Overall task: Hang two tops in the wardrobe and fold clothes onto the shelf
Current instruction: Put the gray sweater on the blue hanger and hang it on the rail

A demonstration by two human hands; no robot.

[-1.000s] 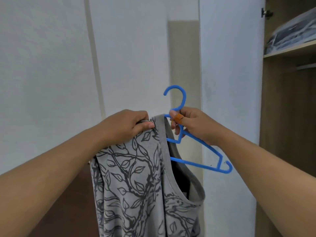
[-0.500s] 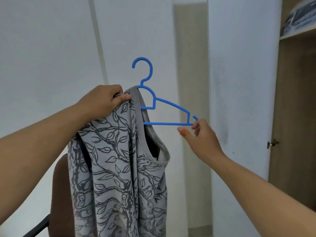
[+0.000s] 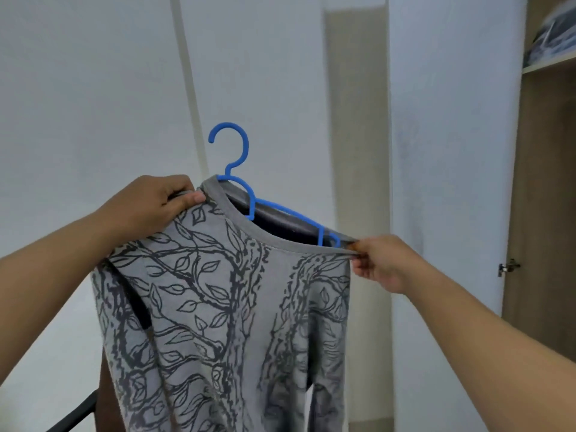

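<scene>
Left hand (image 3: 156, 207): grip closed on the left shoulder of the grey leaf-print top (image 3: 224, 307), thumb pressed over the fabric. Right hand (image 3: 381, 263): fingers pinching the neckline edge at the right shoulder, drawing it taut. The blue plastic hanger (image 3: 237, 169) sits inside the neck opening, hook upright above the collar, right arm showing. The top hangs in mid-air before the white wall (image 3: 93, 88). The open wardrobe (image 3: 548, 182) stands at the right, its shelf (image 3: 551, 62) carrying a blurred item.
</scene>
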